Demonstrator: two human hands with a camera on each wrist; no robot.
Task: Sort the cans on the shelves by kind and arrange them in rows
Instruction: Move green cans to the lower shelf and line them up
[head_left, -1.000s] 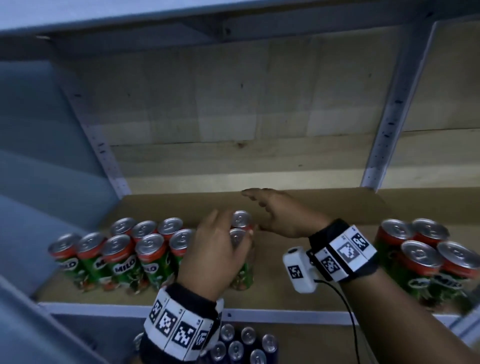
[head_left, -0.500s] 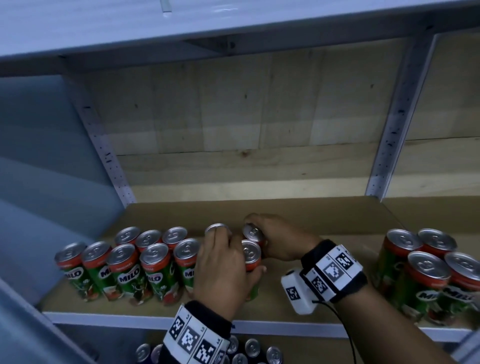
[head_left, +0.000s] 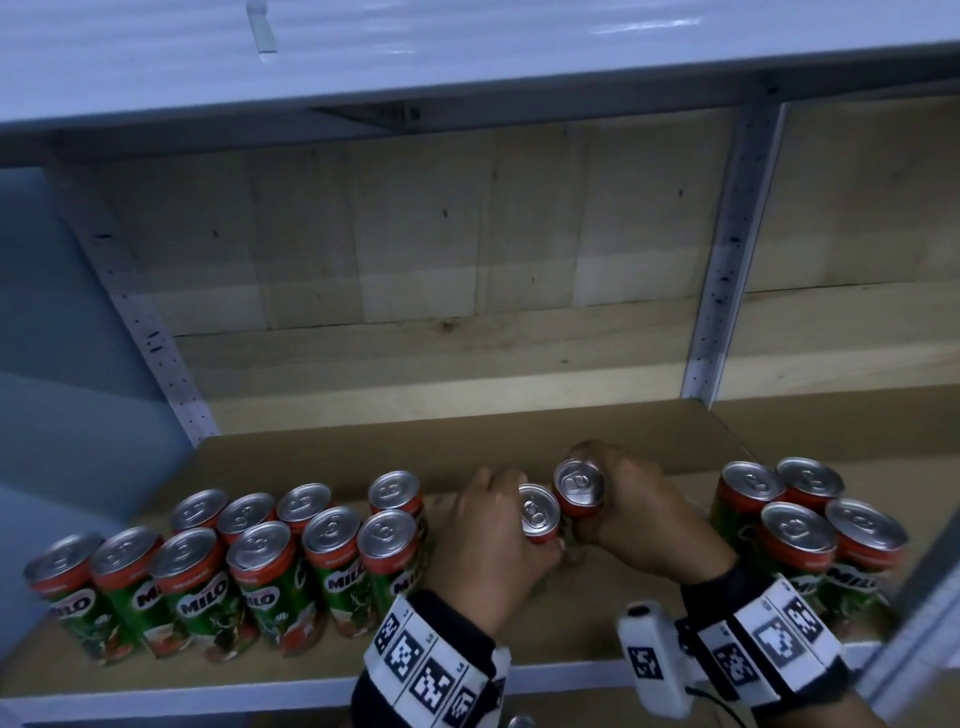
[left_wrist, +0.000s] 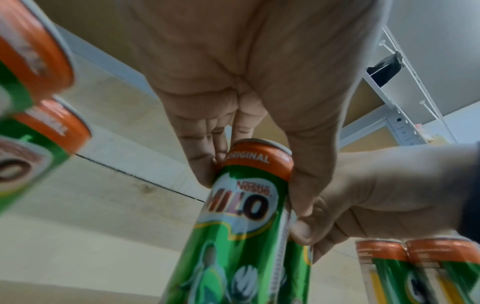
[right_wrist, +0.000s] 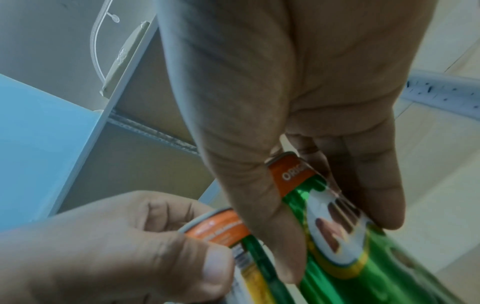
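Note:
Two green Milo cans with orange tops stand side by side mid-shelf. My left hand (head_left: 483, 545) grips the nearer can (head_left: 539, 514), fingers and thumb curled round its top (left_wrist: 246, 205). My right hand (head_left: 628, 504) grips the farther can (head_left: 578, 480), shown close in the right wrist view (right_wrist: 324, 216). The two cans touch or nearly touch. Whether their bases rest on the shelf is hidden by my hands. Two rows of Milo cans (head_left: 260, 566) stand at the left. A cluster of Milo cans (head_left: 800, 525) stands at the right.
The cardboard-lined shelf (head_left: 467, 431) has free room behind the cans up to the wooden back wall. A white perforated upright (head_left: 722, 291) divides the bay at the right, another upright (head_left: 156, 353) at the left. An upper shelf (head_left: 467, 57) hangs overhead.
My right hand, flat behind the cans a second ago, has curled round the farther can. Both hands and their two cans have shifted right, away from the left rows.

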